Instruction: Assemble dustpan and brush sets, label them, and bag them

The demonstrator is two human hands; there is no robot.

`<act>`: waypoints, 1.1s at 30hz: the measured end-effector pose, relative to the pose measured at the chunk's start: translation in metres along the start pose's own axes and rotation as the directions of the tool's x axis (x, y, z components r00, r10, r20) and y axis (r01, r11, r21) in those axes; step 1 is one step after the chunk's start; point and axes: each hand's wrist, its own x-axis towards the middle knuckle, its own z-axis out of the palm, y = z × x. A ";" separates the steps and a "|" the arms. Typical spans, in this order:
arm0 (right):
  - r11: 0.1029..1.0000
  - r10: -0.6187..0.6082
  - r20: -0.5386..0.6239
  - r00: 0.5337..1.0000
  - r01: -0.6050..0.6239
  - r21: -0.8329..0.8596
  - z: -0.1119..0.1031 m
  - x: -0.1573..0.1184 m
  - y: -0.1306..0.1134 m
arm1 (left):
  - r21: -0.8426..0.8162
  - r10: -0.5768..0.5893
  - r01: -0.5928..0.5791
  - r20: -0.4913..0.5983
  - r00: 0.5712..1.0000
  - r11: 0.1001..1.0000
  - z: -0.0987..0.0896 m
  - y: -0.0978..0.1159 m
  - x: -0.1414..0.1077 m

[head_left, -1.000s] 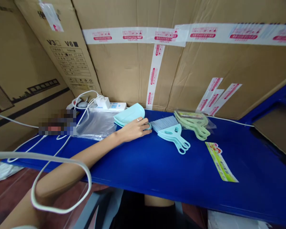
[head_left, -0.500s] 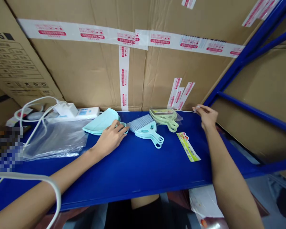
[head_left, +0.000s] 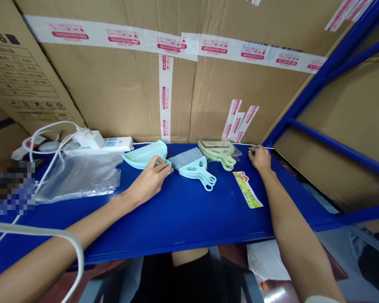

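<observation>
On the desk, the left hand grips the stacked turquoise dustpans, long axis slanting, handles pointing right and nearward; the right hand curls narrow, contents unclear.

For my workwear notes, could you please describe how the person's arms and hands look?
The left hand and right hand are gloveless, both forearms bare. A pale edge, perhaps a sleeve hem, shows on the right arm; none shows on the left.
</observation>
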 end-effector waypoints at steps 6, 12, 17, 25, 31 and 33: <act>0.997 -0.035 0.044 0.998 0.038 -0.067 0.004 0.000 -0.001 | -0.024 -0.077 0.077 0.018 0.997 0.997 -0.004 -0.003 -0.002; 0.995 -0.026 0.021 0.999 0.028 -0.099 -0.013 -0.003 -0.020 | 0.067 -0.155 0.155 0.000 0.988 0.986 -0.001 -0.006 -0.001; 0.914 -0.353 -0.107 0.929 0.367 0.174 -0.055 -0.034 -0.102 | 0.061 -0.138 0.136 0.024 0.990 0.989 -0.003 -0.004 -0.002; 0.647 -0.737 0.481 0.475 0.702 0.298 -0.070 -0.117 -0.195 | 0.075 -0.227 0.219 0.117 0.967 0.973 -0.016 0.001 -0.007; 0.656 -0.688 0.613 0.390 0.695 0.295 -0.065 -0.122 -0.192 | 0.027 -0.127 0.124 0.167 0.978 0.992 -0.021 0.017 -0.006; 0.668 -0.681 0.615 0.398 0.682 0.299 -0.064 -0.122 -0.192 | 0.080 -0.131 0.118 0.186 0.974 0.990 -0.022 0.020 -0.004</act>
